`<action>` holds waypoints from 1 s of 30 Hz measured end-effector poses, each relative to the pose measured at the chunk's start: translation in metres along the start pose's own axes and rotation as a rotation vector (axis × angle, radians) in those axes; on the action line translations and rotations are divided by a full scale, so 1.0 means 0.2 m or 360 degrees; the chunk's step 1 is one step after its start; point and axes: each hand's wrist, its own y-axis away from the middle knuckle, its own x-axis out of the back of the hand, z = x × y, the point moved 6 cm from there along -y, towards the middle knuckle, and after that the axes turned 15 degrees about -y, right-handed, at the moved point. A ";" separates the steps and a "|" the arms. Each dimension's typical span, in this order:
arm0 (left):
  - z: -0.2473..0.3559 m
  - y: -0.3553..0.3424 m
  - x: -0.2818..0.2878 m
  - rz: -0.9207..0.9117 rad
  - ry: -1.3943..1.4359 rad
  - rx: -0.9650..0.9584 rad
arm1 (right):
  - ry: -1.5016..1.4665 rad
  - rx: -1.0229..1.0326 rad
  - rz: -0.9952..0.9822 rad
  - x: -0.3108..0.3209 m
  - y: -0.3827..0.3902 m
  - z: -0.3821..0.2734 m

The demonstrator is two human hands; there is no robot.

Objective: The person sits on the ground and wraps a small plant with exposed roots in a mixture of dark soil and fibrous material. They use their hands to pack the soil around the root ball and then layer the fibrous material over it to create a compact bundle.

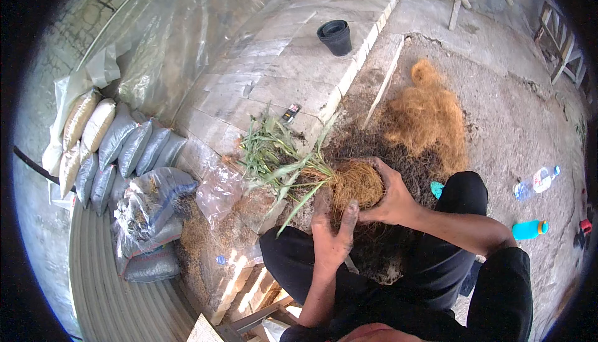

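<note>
Between my two hands is a root ball point(358, 185) wrapped in golden-brown coconut fibre, held above dark soil in front of my crossed legs. Long green leaves point(305, 174) come out of its left side. My left hand point(333, 235) presses the ball from the near left, thumb up against the fibre. Curved around the ball's right side, my right hand point(397, 195) has some fingertips hidden beneath and behind it. More leafy plants point(265, 146) lie in a heap just left of the held one. Loose coconut fibre point(430, 114) is piled beyond my right hand.
Filled bags point(134, 142) are stacked at the left, near a clear plastic sack point(152, 208). Black pots point(335, 37) stand at the far side. A turquoise bottle point(529, 230) and a clear bottle point(544, 180) lie at the right. Wooden pieces point(249, 301) sit at near left.
</note>
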 end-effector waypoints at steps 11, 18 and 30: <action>-0.32 -0.20 -0.17 -0.0073 0.0778 0.0476 | 0.1064 -0.0454 0.0020 0.00 -0.01 0.25; -0.31 -0.30 -0.04 -0.0415 0.1563 0.0621 | 0.0566 -0.0592 -0.0878 -0.17 -0.17 -0.16; 0.09 -0.64 0.38 -0.0545 0.2248 -0.0059 | 0.1144 0.0612 -0.0022 -0.28 -0.54 -0.83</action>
